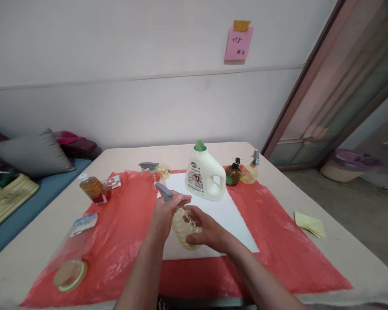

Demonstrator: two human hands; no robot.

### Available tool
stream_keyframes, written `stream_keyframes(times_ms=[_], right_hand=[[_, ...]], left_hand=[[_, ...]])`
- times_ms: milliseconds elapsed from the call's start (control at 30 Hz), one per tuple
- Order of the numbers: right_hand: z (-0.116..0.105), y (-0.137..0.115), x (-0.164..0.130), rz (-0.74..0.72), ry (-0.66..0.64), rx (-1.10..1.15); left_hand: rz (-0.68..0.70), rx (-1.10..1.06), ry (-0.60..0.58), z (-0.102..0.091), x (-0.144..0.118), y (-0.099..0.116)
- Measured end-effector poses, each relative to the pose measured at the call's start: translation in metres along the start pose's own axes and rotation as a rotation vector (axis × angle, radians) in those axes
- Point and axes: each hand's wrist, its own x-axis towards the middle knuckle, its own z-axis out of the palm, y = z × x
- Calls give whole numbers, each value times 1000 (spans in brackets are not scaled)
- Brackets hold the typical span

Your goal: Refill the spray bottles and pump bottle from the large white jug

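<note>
My left hand (168, 209) closes round the neck of a clear ribbed spray bottle (183, 232), just below its grey trigger head (164, 190). Lower down, my right hand (208, 228) wraps the bottle's body from the right. The bottle tilts to the left and looks pale yellow inside; whether the head is screwed tight is hidden by my fingers. Both hands are above a white sheet (236, 234). Just behind them stands a cream detergent jug (205, 176) with a green piece (199, 145) in its mouth.
A red plastic sheet (129, 232) covers the table (310, 254). Right of the jug stand a brown pump bottle (233, 175) and another spray bottle (249, 173). One spray bottle (163, 170) lies behind. An amber bottle (95, 189), round lid (71, 275) and yellow papers (309, 224) lie around.
</note>
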Motion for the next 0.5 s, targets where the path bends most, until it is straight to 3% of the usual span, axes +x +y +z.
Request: stream_keyframes(times_ms=[100,267,400,500], right_hand=[[8,-1,2,-83,206,-402],[9,8,7,-137,366,-813],[-3,22,8,-61,494,-831],[-11,29,13,6,615,-678]], left_hand=[[99,-39,123,3,2,-5],[238,-217,330,3,8,1],[329,-414,554,-16,17,17],[376,-440,716,-33,19,27]])
